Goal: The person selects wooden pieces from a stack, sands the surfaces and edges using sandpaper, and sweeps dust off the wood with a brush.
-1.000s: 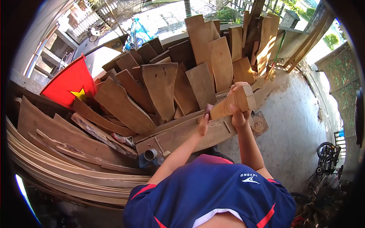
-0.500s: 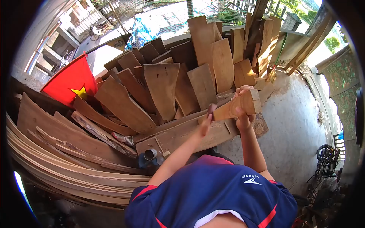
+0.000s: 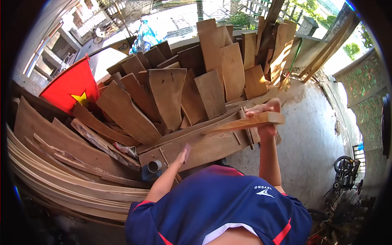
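A tapered piece of pale wood [image 3: 245, 123] is in my right hand [image 3: 266, 110], gripped near its thicker right end. It is held above the wooden bench [image 3: 204, 153], with its thin end pointing left. My left hand [image 3: 181, 157] is closed on a small, flat reddish-brown block [image 3: 186, 150], blurred by motion, so its kind is unclear. That hand is low over the bench, apart from the pale wood. Beside it at the bench's left end stands an open metal can [image 3: 154, 166].
Upright boards [image 3: 165, 96] lean in rows behind the bench. Long curved planks [image 3: 73, 179] are stacked at the left, near a red flag with a yellow star [image 3: 69, 92]. Concrete floor [image 3: 310, 134] lies to the right, with a bicycle-like object [image 3: 347, 169] farther over.
My left hand has moved down and left with the small block, away from the pale wood. My right hand has turned the wood so its narrow side shows. The view has shifted slightly.
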Motion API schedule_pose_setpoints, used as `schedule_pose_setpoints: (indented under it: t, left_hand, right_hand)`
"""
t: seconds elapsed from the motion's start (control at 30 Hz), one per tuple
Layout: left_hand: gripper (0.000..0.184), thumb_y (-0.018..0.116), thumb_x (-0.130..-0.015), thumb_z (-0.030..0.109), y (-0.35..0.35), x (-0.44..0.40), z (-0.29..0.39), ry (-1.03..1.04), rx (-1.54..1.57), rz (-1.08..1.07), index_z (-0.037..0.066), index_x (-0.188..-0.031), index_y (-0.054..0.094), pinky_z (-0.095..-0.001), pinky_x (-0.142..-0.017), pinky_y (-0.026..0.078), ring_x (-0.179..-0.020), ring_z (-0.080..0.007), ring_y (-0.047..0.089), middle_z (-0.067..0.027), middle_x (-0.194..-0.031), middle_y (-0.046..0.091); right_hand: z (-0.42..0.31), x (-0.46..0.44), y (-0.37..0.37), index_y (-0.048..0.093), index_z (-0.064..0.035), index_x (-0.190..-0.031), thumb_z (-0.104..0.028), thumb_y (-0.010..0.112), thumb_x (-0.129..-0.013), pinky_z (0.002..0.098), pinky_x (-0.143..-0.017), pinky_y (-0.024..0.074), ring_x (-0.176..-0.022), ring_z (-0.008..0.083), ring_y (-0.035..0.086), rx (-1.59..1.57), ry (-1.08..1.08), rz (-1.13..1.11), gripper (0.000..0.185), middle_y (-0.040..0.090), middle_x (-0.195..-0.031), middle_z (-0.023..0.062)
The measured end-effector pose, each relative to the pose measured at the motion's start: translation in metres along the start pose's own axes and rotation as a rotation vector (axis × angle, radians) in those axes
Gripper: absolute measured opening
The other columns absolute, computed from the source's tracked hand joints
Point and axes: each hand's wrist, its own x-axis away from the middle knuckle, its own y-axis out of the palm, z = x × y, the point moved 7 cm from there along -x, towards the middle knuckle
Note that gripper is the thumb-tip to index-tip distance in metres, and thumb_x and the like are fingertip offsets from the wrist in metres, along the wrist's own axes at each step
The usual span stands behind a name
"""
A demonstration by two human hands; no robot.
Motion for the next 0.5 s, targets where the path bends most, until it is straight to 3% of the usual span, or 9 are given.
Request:
schedule_pose_setpoints:
  t: [0.03,0.13,0.23,0.27,0.3,0.33,0.4,0.47,0.5]
  left_hand:
    - [0.059,0.037,-0.092,0.04,0.012,0.018,0.036,0.053,0.045,0.031,-0.005,-0.131,0.034,-0.0276,-0.101,0.026,-0.121,-0.0169,0.037,-0.0099,-0.132,0.04]
    - [0.058,0.038,-0.092,0.041,0.056,0.035,0.121,0.295,0.073,-0.101,-0.003,-0.13,0.036,-0.0269,-0.1,0.027,-0.118,-0.0169,0.04,-0.009,-0.129,0.043]
    - [0.054,0.035,-0.093,0.039,0.113,0.058,0.193,0.454,-0.001,-0.273,-0.001,-0.13,0.038,-0.0275,-0.101,0.027,-0.118,-0.0157,0.041,-0.0063,-0.129,0.044]
    - [0.056,0.035,-0.093,0.039,0.131,0.055,0.198,0.429,-0.001,-0.32,-0.001,-0.133,0.033,-0.0281,-0.103,0.024,-0.122,-0.016,0.036,-0.0067,-0.133,0.039]
    - [0.057,0.034,-0.094,0.039,0.151,0.053,0.201,0.404,-0.004,-0.368,-0.001,-0.135,0.029,-0.0287,-0.104,0.022,-0.126,-0.0162,0.031,-0.0071,-0.137,0.034]
    - [0.06,0.032,-0.094,0.04,0.179,0.064,0.214,0.53,0.019,-0.451,-0.001,-0.137,0.022,-0.0301,-0.106,0.019,-0.129,-0.0168,0.024,-0.0077,-0.14,0.027]
    - [0.063,0.029,-0.094,0.041,0.218,0.097,0.243,0.654,0.035,-0.542,-0.001,-0.139,0.014,-0.0315,-0.107,0.016,-0.132,-0.0173,0.017,-0.0083,-0.144,0.019]
    - [0.064,0.027,-0.094,0.044,0.231,0.149,0.287,1.084,-0.06,-0.404,0.0,-0.139,0.012,-0.0336,-0.108,0.004,-0.135,-0.022,0.008,-0.0103,-0.146,0.012]
    - [0.064,0.027,-0.094,0.044,0.233,0.164,0.302,1.081,-0.063,-0.417,0.0,-0.139,0.012,-0.0336,-0.108,0.004,-0.135,-0.022,0.008,-0.0103,-0.146,0.012]
  right_hand:
    - [0.003,-0.002,-0.011,0.041,-0.0034,-0.099,-0.051,0.071,-0.065,0.0355,-0.065,0.0523,-0.077,0.0252,0.06,0.029,0.027,-0.001,0.065,0.06,-0.072,0.0153]
    - [0.01,-0.012,-0.022,0.05,-0.001,-0.082,-0.053,0.059,-0.074,0.0335,-0.067,0.0501,-0.085,0.023,0.057,-0.02,0.046,-0.059,0.053,0.058,-0.077,0.0148]
    - [-0.01,-0.016,0.005,0.045,0.0002,-0.107,-0.061,0.052,-0.075,0.0323,-0.072,0.0419,-0.078,0.0206,0.052,-0.024,-0.02,0.435,0.07,0.052,-0.088,0.0132]
    - [-0.005,-0.016,0.009,0.045,0.0002,-0.107,-0.061,0.052,-0.075,0.0323,-0.072,0.0419,-0.078,0.0206,0.052,-0.035,-0.016,0.429,0.07,0.052,-0.088,0.0132]
    - [-0.017,-0.015,0.016,0.04,-0.0004,-0.112,-0.063,0.053,-0.074,0.0321,-0.073,0.0416,-0.077,0.0197,0.051,0.235,-0.234,0.37,0.074,0.052,-0.089,0.0129]
    - [-0.028,-0.012,0.028,0.036,-0.0011,-0.118,-0.064,0.054,-0.073,0.032,-0.074,0.0413,-0.077,0.0189,0.051,0.507,-0.453,0.305,0.08,0.051,-0.089,0.0125]
    - [-0.021,-0.004,0.034,0.032,-0.0019,-0.119,-0.058,0.059,-0.074,0.033,-0.074,0.0422,-0.078,0.0189,0.051,0.534,-0.351,0.197,0.076,0.051,-0.091,0.013]
    - [-0.005,0.003,0.03,0.03,-0.0018,-0.119,-0.046,0.064,-0.076,0.0361,-0.079,0.0422,-0.082,0.0206,0.051,0.408,-0.156,0.285,0.071,0.051,-0.093,0.0134]
    - [-0.006,0.004,0.034,0.029,-0.0031,-0.116,-0.039,0.064,-0.078,0.0383,-0.082,0.0417,-0.085,0.0229,0.052,0.369,-0.226,0.261,0.063,0.051,-0.095,0.0143]
